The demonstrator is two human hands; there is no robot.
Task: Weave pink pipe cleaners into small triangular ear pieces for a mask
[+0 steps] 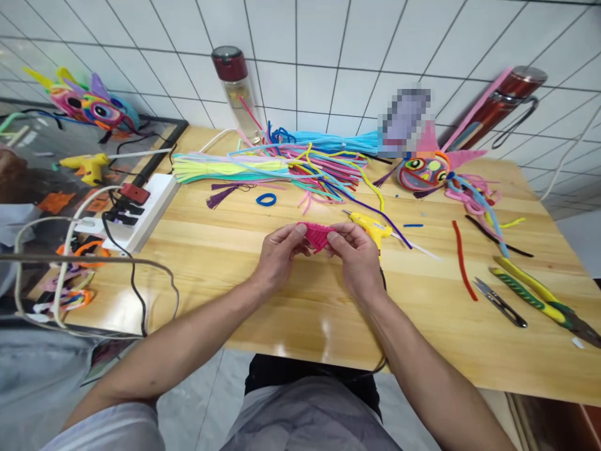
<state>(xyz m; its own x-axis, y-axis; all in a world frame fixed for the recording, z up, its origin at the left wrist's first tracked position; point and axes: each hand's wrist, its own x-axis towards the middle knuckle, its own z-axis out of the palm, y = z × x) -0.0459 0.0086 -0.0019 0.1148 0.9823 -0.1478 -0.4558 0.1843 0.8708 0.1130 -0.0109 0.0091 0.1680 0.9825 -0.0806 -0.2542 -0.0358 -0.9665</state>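
Observation:
A small pink coiled pipe-cleaner piece (315, 234) is held just above the wooden table (300, 313). My left hand (278, 254) pinches its left end, fingers closed. My right hand (355, 255) grips its right end, fingers closed too. A yellow glue gun (372, 227) lies right behind my right hand, its cord running back under my wrist. A pile of coloured pipe cleaners (286, 166) is spread across the far side of the table.
A white power strip (136, 213) with plugs sits at the left edge. A finished pipe-cleaner mask (425, 170), a red pipe cleaner (462, 258), snips (500, 304) and yellow-handled pliers (539, 295) lie at right. Two bottles (235, 88) stand by the tiled wall.

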